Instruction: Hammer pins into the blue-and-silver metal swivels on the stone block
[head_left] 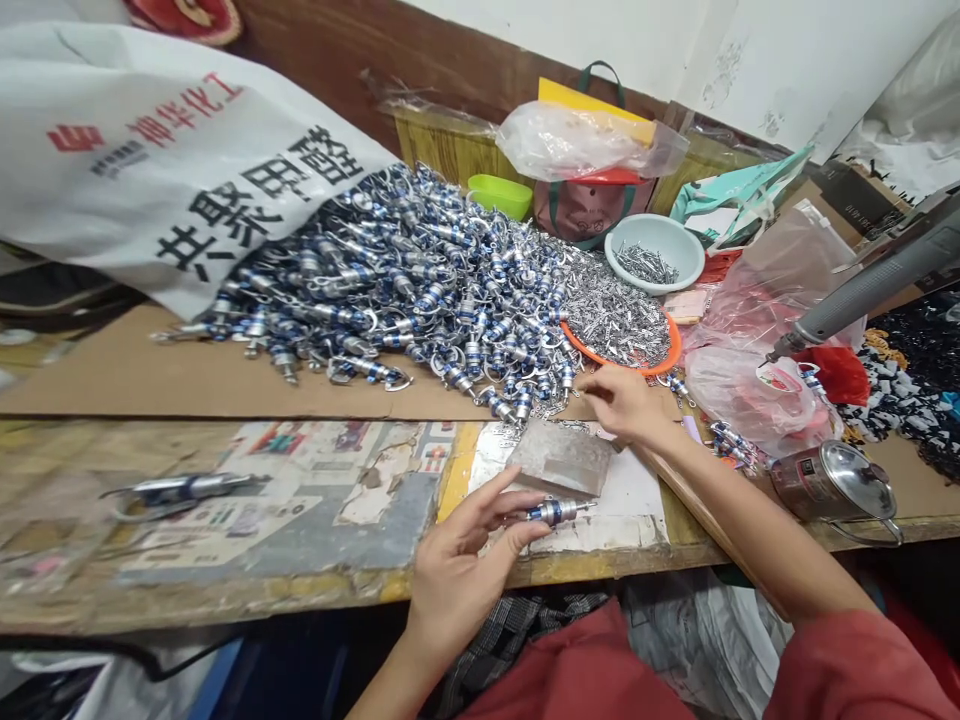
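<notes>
My left hand point(469, 545) pinches a blue-and-silver metal keychain piece point(555, 512) between thumb and fingers, just in front of a grey metal block point(562, 460). The block rests on a white sheet point(630, 520) at the table's front. Beyond the block, my right hand point(619, 402) has its fingertips closed at the edge of a large heap of similar blue-and-silver keychains point(420, 280). Whatever lies between those fingertips is too small to make out. Close by is an orange tray point(671, 350) full of small metal clasps.
A white printed sack point(225, 150) lies behind the heap on the left. At the back stands a pale blue bowl point(619, 270) of small metal parts. On the right are a grey power screwdriver point(862, 290), plastic bags and a lidded steel pot point(810, 490). Another metal piece point(187, 488) lies front left.
</notes>
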